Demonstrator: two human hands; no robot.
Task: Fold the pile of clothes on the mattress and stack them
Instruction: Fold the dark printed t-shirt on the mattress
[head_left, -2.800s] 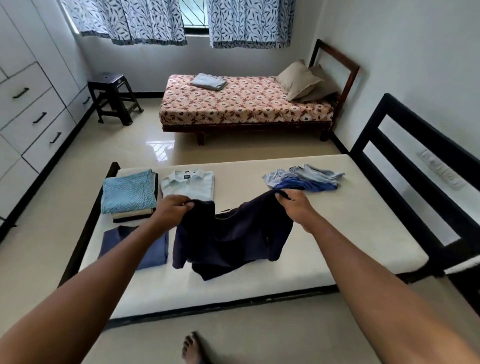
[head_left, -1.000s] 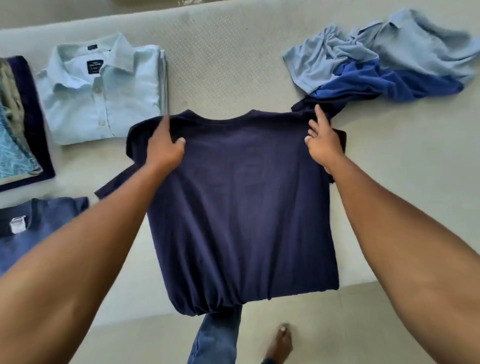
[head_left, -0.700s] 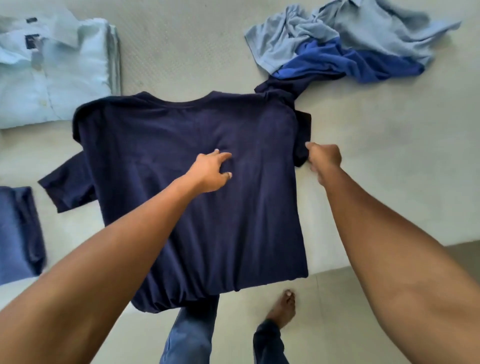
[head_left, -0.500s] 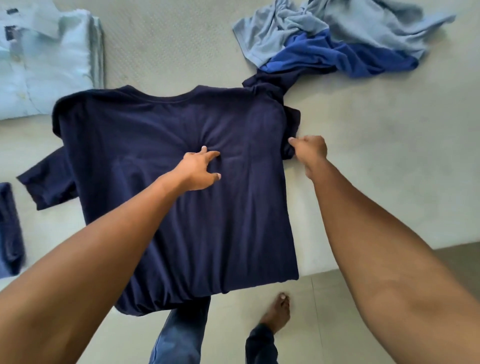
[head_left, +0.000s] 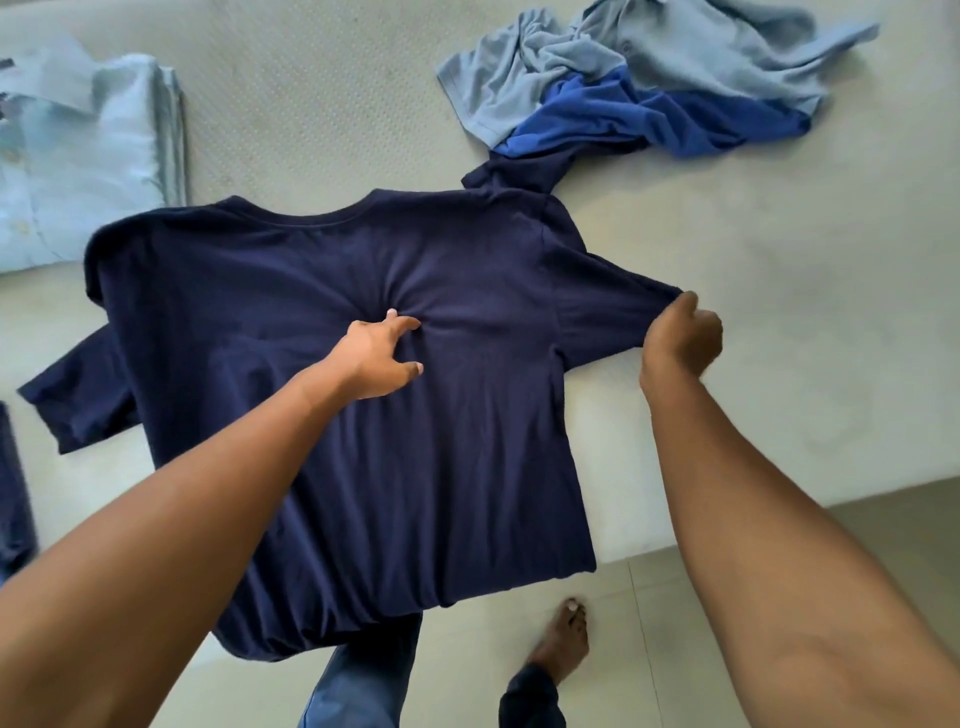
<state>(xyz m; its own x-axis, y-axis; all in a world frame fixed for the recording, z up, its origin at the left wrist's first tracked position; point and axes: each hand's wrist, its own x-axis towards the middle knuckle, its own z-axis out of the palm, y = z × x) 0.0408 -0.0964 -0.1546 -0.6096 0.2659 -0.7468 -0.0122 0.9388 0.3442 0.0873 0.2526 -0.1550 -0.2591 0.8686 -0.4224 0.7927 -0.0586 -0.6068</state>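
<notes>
left hand flat on navy t-shirt, right hand tight on sleeve, cream mattress beneath

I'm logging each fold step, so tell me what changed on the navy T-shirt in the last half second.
The right hand, pinching the right sleeve, pulled it out to the right; it now stretches out over the mattress instead of bunching against the side of the T-shirt. The left hand stayed pressed on the T-shirt's middle. The pile and the folded shirt did not move.
</notes>
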